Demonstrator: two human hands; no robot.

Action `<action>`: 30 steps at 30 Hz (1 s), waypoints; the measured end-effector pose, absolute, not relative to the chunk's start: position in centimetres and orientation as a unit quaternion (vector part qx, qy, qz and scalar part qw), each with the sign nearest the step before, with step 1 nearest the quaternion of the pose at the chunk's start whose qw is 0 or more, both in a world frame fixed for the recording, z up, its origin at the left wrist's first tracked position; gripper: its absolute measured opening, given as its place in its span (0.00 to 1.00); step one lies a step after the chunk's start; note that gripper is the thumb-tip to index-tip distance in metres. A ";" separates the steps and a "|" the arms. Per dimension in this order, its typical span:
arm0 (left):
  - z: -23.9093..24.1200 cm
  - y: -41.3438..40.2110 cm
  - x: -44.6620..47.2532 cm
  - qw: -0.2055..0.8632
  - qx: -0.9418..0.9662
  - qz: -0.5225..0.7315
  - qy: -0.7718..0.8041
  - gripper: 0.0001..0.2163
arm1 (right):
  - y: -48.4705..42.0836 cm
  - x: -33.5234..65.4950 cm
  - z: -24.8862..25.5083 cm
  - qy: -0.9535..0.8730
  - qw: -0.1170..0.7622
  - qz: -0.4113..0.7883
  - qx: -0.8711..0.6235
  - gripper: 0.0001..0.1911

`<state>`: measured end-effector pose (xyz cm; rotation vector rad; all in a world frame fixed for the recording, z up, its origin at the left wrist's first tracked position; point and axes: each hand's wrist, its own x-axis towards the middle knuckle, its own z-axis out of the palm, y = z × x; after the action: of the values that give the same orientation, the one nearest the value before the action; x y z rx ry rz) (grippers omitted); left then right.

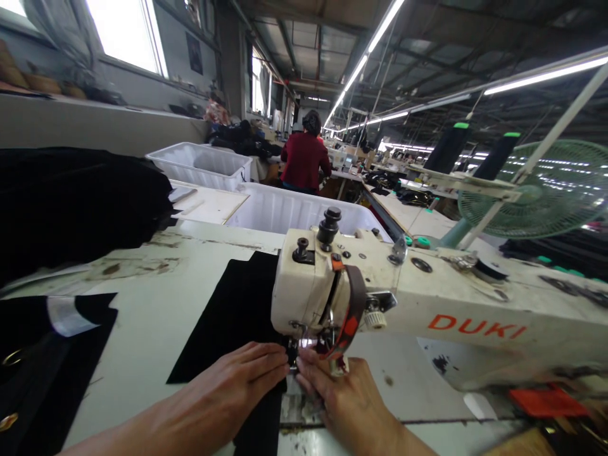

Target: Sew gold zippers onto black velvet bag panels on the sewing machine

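Observation:
A black fabric piece (228,316) lies on the sewing machine table and runs under the presser foot (292,358) of a white sewing machine (308,285). My left hand (242,377) rests on this cloth with its fingers pressed together, the tips at the left of the foot; its thumb is hidden. Just right of the foot, my right hand (332,386) has its fingers closed at the fabric's edge; the small part between them cannot be made out. A brown strap with red marks (354,304) hangs from the machine head, above my right hand.
Black cloth with metal rings (28,361) lies at left, below a large black fabric pile (80,202). Behind the machine stand white plastic bins (270,206) (194,161). Thread cones (449,147) and a green fan (536,190) are at right. A person in red (306,158) works farther back.

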<state>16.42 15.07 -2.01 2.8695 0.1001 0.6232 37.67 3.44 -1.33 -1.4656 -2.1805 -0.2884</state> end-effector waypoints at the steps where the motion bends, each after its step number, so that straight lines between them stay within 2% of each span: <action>1: -2.2 15.2 16.4 0.103 0.970 0.216 0.033 0.26 | 3.5 37.7 -1.3 -0.798 0.250 -0.106 -0.539 0.13; 12: -0.7 14.7 16.3 0.117 0.965 0.224 0.066 0.29 | 3.1 37.7 -0.4 -0.798 0.224 -0.091 -0.552 0.14; 30: -1.5 15.1 16.4 0.132 0.971 0.188 0.067 0.32 | 3.3 37.3 -0.4 -0.801 0.165 -0.159 -0.553 0.13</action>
<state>16.36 15.08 -1.48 2.8182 0.1935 0.5454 37.26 3.31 -0.43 -1.5746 -2.2830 -0.4522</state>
